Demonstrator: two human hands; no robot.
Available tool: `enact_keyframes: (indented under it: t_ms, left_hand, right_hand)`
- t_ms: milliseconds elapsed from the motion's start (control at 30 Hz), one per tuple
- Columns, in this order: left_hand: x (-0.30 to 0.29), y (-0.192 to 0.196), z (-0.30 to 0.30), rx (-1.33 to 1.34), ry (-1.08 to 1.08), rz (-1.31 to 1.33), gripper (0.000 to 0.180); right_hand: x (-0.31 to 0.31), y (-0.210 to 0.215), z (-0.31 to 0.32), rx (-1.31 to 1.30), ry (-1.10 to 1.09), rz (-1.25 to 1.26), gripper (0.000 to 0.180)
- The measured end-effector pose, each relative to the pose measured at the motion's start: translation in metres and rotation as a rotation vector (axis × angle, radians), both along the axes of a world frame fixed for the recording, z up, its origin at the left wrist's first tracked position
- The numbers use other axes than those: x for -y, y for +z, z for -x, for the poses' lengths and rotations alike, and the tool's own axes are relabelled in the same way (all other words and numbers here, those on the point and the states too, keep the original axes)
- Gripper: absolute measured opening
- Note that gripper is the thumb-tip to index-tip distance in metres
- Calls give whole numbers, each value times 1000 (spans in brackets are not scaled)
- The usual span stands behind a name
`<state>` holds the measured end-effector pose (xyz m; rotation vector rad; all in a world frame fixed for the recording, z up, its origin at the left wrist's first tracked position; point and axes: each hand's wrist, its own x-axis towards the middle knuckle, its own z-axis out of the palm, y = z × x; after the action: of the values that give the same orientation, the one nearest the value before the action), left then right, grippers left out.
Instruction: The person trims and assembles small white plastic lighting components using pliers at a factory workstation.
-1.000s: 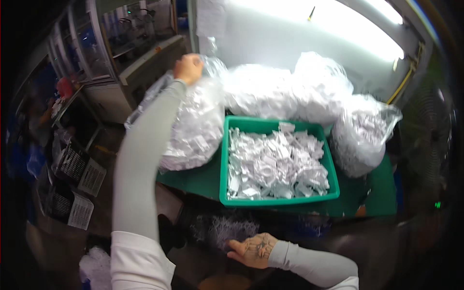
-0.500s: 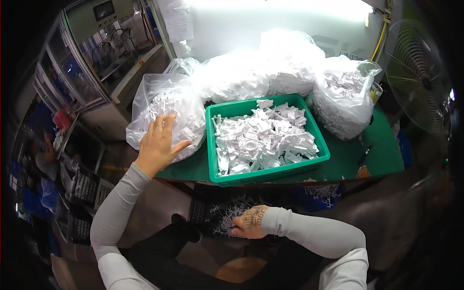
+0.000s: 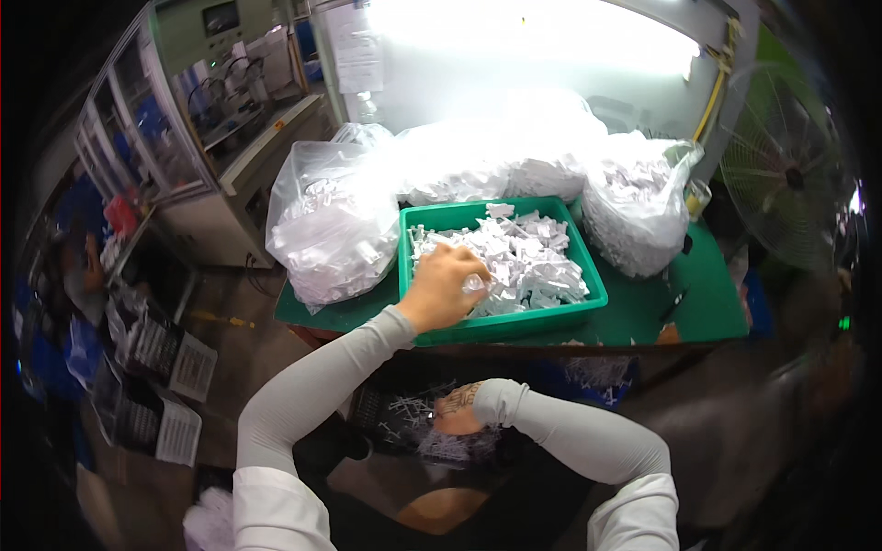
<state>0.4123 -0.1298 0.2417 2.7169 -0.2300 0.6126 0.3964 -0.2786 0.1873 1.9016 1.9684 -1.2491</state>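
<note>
My left hand (image 3: 443,286) is over the near left part of a green tray (image 3: 542,320). Its fingers curl inward, and a small white plastic part (image 3: 474,284) shows between thumb and fingers. Flat white plastic parts (image 3: 528,262) are heaped in the tray around it. Below the table edge, my right hand (image 3: 459,410) hangs closed over a dark crate (image 3: 367,404). Thin white branching plastic scraps (image 3: 455,447) lie under and beside that hand. Its fingertips are hidden, and whatever they hold cannot be made out.
Clear bags of white parts stand on the green table (image 3: 703,303): one at left (image 3: 335,234), one at right (image 3: 636,207), others behind the tray. A fan (image 3: 790,174) is at far right. More scraps (image 3: 602,372) lie under the table; black crates (image 3: 161,354) sit at left.
My left hand has moved right, from in front of the left bag into the tray, and its spread fingers have curled. My right hand stays low over the scraps. The view has shifted slightly.
</note>
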Motion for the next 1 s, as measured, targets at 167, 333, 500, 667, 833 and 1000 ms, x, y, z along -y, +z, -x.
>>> enact_keyframes:
  t_ms: [167,333,500,667,833,1000]
  left_hand:
    - [-30,6,1,-101,37,655,20]
    - [-43,23,0,-167,87,962,23]
    - [-44,13,17,160,12,136,25]
    - [-32,-4,16,-5,-135,-117,22]
    - [-41,19,17,-190,-18,635,19]
    - [-47,22,7,-151,-32,1020,22]
  right_hand:
    - [1,-12,-2,38,-62,17,47]
    - [13,19,-2,-5,-161,-81,46]
    - [7,11,-7,-20,-158,20,50]
    - [8,8,-3,13,-140,-64,50]
    - [6,7,-3,-16,-186,-47,50]
    - [3,19,-5,4,-148,-15,50]
